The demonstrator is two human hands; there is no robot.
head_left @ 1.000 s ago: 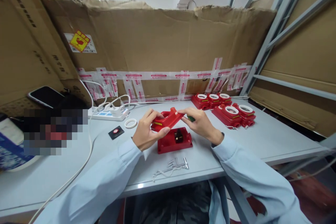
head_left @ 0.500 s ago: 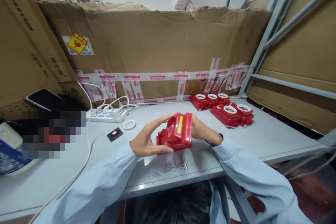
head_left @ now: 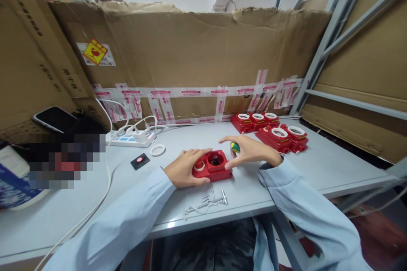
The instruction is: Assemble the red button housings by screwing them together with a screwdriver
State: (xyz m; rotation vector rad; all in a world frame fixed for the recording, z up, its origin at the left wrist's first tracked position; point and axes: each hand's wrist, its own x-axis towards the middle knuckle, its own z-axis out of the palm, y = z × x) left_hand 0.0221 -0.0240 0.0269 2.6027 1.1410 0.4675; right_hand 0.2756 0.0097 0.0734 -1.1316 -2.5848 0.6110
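A red housing (head_left: 219, 174) lies on the table with its round opening up, a black post inside the opening and a red knob with a pale ring at its left end. My left hand (head_left: 185, 168) grips that left end, thumb at the near side and fingers over the far side. My right hand (head_left: 251, 152) is at the housing's right side, its thumb and forefinger spread apart. Within its palm shows the rounded green and yellow handle of what looks like a screwdriver (head_left: 235, 147); its shaft is hidden.
Several loose screws and metal pins (head_left: 213, 199) lie near the table's front edge, with a white cord. Several red housings with white rings (head_left: 280, 133) stand at the back right. On the left are a white ring (head_left: 157, 150), a black square plate (head_left: 140, 161) and a power strip (head_left: 130, 139).
The red housing has come down from a tilted, lifted position to lie flat, opening up. My right hand has let go of it, and the green and yellow handle now shows in that hand.
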